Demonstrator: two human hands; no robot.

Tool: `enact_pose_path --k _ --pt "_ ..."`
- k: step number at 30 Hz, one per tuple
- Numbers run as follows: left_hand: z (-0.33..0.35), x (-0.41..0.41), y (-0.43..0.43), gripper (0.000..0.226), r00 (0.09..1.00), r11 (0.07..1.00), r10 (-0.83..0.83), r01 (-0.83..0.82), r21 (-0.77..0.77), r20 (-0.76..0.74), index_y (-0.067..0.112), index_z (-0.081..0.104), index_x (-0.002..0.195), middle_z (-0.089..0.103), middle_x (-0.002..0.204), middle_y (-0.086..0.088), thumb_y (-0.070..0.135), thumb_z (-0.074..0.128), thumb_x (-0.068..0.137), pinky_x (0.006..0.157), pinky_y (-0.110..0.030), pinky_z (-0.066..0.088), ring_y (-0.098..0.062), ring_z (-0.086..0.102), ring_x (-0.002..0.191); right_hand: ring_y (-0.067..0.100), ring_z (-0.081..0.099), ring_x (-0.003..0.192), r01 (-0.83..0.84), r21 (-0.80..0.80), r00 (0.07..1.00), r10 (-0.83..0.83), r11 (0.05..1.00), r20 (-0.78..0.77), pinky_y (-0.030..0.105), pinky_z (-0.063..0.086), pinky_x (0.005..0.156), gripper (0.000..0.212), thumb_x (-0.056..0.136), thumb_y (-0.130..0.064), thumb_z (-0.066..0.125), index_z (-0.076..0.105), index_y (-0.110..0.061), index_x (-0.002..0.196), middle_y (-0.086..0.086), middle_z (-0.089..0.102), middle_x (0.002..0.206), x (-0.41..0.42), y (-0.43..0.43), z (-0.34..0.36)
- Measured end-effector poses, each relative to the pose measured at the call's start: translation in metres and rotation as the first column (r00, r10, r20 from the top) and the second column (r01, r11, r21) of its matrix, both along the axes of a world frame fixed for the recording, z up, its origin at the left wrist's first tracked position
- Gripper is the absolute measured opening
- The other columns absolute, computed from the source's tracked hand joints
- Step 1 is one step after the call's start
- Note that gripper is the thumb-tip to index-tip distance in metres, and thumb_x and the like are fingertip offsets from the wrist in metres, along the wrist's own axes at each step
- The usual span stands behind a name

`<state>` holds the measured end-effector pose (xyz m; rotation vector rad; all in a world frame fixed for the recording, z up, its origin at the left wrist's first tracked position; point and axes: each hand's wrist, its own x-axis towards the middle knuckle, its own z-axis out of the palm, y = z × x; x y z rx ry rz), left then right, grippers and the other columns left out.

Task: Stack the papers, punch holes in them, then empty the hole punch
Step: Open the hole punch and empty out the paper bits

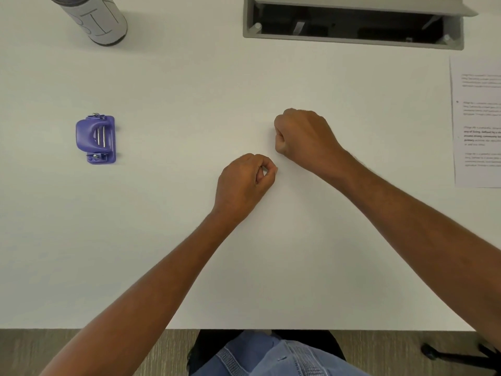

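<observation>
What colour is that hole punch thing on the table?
The hole punch is purple with shiny silver metal bits, best seen in the head view.

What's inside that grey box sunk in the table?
Inside the grey box it is dark, with a few pale bits too blurry to name. The grey flap covers the far part.

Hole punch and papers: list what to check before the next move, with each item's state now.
1. The papers located: ok, lying flat at the far right, partly out of frame.
2. The papers stacked: cannot tell, only a top sheet shows.
3. The hole punch located: ok, alone at the left, untouched.
4. The right hand free: ok, curled, holding nothing.
5. The left hand free: ok, curled, nothing visible in it.
6. The bottle out of the way: ok, far left corner.
</observation>
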<state>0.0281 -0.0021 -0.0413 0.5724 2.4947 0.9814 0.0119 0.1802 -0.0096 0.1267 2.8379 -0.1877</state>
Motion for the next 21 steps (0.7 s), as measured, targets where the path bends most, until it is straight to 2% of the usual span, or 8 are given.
enact_pose_path --k 6,9,10,12,14,16,19,21 --pt "0.000 0.000 0.000 0.013 1.000 1.000 0.026 -0.026 0.018 0.014 0.022 0.076 0.095 0.063 0.075 0.005 0.028 0.069 0.104 0.068 -0.030 0.048 -0.011 0.053 0.071 0.032 0.054 0.076 0.078 -0.173 0.992 -0.094 0.982 -0.087 0.042 0.045 0.066 0.010 0.094 -0.012 0.056 0.060 -0.003 0.091 0.010 0.059 0.089 0.011 0.009 -0.011" --pt "-0.002 -0.003 -0.002 0.012 0.984 0.986 0.105 -0.122 0.113 0.147 0.023 0.077 0.090 0.065 0.070 0.002 0.028 0.073 0.101 0.067 -0.031 0.051 -0.008 0.053 0.065 0.019 0.058 0.071 0.263 -0.400 0.944 -0.319 0.878 -0.079 0.034 0.049 0.064 0.008 0.087 -0.016 0.063 0.063 -0.009 0.084 -0.002 0.065 0.078 0.018 0.018 -0.015" --pt "-0.002 -0.005 -0.002 0.011 0.965 0.969 0.143 -0.181 0.165 0.219 0.024 0.079 0.090 0.063 0.067 0.005 0.028 0.074 0.099 0.066 -0.027 0.050 -0.006 0.052 0.063 0.012 0.058 0.067 0.354 -0.518 0.898 -0.437 0.779 -0.044 0.028 0.049 0.062 0.008 0.085 -0.019 0.066 0.066 -0.011 0.082 -0.007 0.066 0.073 0.020 0.020 -0.015" --pt "-0.001 -0.010 -0.003 0.010 0.914 0.918 0.221 -0.313 0.244 0.340 0.025 0.081 0.091 0.060 0.066 0.011 0.030 0.077 0.098 0.062 -0.018 0.048 -0.002 0.051 0.061 0.006 0.056 0.060 0.476 -0.738 0.785 -0.609 0.478 0.112 0.020 0.048 0.056 0.008 0.085 -0.022 0.069 0.070 -0.016 0.079 -0.012 0.064 0.066 0.024 0.021 -0.012" --pt "0.002 -0.017 -0.004 0.012 0.857 0.863 0.286 -0.425 0.275 0.429 0.024 0.082 0.093 0.062 0.071 0.007 0.034 0.077 0.099 0.060 -0.019 0.050 -0.005 0.053 0.062 0.011 0.056 0.059 0.482 -0.860 0.714 -0.643 0.166 0.276 0.023 0.047 0.055 0.011 0.087 -0.017 0.067 0.070 -0.019 0.077 -0.005 0.063 0.065 0.026 0.016 -0.009" --pt "0.007 -0.025 -0.005 0.017 0.807 0.805 0.316 -0.506 0.309 0.499 0.020 0.082 0.093 0.064 0.074 0.000 0.036 0.078 0.099 0.059 -0.021 0.053 -0.009 0.055 0.061 0.014 0.055 0.059 0.448 -0.891 0.680 -0.621 -0.069 0.390 0.025 0.045 0.054 0.014 0.090 -0.011 0.065 0.070 -0.017 0.078 0.000 0.062 0.068 0.026 0.007 -0.006" --pt "0.019 -0.040 -0.009 0.021 0.745 0.722 0.333 -0.596 0.353 0.578 0.017 0.082 0.093 0.064 0.068 0.008 0.037 0.079 0.099 0.061 -0.020 0.053 -0.009 0.056 0.060 0.013 0.053 0.060 0.389 -0.869 0.688 -0.531 -0.308 0.496 0.025 0.043 0.053 0.020 0.098 -0.010 0.065 0.070 -0.017 0.080 0.001 0.061 0.072 0.019 -0.010 -0.001" --pt "0.028 -0.051 -0.013 0.020 0.719 0.675 0.335 -0.634 0.377 0.609 0.019 0.082 0.097 0.063 0.067 0.009 0.038 0.079 0.099 0.064 -0.020 0.054 -0.010 0.057 0.063 0.013 0.052 0.062 0.362 -0.848 0.709 -0.477 -0.387 0.520 0.025 0.042 0.054 0.023 0.102 -0.010 0.063 0.067 -0.017 0.081 0.000 0.059 0.074 0.010 -0.021 0.006"
